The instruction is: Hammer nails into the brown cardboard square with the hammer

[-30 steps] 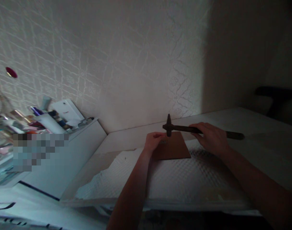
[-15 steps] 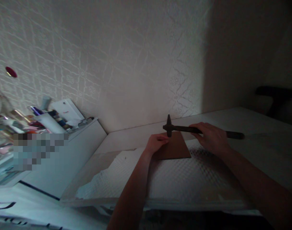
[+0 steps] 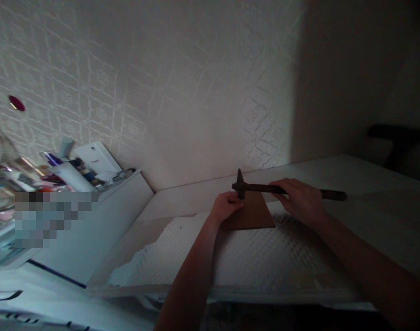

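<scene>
A hammer (image 3: 261,187) with a dark head and a long handle lies across my right hand (image 3: 303,200), whose fingers are wrapped round the handle. Its head is over the upper part of a flat brown board (image 3: 254,214), close to the fingers of my left hand (image 3: 227,206). Those fingers are pinched together at the board's left side. Whatever they hold, if anything, is too small and dark to make out. Under the board lies a white, quilted-looking sheet (image 3: 251,257) with a ragged left edge.
The sheet covers part of a pale tabletop (image 3: 368,184) against a patterned wall (image 3: 196,92). At the left, a white cabinet (image 3: 93,220) carries a white box (image 3: 97,161), bottles and other small items. A dark shape (image 3: 399,138) stands at the far right.
The hammer head has come slightly down and to the left, nearer my left fingers, as my right hand shifted left. The board and my left hand stay nearly in place.
</scene>
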Tool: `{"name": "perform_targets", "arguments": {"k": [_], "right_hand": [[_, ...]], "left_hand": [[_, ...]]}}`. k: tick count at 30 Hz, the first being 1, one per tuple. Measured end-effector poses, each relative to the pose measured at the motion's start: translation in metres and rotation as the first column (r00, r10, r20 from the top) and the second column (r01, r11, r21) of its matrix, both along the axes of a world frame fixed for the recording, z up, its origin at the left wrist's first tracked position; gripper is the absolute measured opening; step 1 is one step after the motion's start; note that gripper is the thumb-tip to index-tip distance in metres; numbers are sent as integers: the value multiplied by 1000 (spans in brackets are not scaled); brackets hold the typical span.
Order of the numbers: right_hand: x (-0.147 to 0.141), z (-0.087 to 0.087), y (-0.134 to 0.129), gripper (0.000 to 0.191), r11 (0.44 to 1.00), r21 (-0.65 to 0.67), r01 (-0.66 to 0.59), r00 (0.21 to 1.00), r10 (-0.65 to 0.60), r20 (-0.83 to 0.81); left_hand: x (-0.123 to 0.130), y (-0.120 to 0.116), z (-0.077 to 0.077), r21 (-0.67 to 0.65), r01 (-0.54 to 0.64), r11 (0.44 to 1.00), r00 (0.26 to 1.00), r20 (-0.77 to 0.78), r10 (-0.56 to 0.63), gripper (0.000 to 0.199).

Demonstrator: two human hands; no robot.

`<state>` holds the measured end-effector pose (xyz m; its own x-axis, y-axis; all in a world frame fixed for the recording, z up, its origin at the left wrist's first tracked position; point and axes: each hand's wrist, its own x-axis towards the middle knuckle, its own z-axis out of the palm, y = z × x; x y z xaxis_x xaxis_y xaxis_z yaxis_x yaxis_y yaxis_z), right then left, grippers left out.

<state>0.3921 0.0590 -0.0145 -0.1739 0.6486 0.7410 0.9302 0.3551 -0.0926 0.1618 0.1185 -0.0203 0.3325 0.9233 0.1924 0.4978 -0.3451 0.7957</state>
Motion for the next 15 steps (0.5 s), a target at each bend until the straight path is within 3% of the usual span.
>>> {"name": "perform_targets", "arguments": {"k": [15], "right_hand": [[0, -1, 1, 19, 1000, -6, -15, 1000, 15, -1]], "left_hand": [[3, -4, 6, 122, -16, 992, 986, -162, 35, 3]]}}
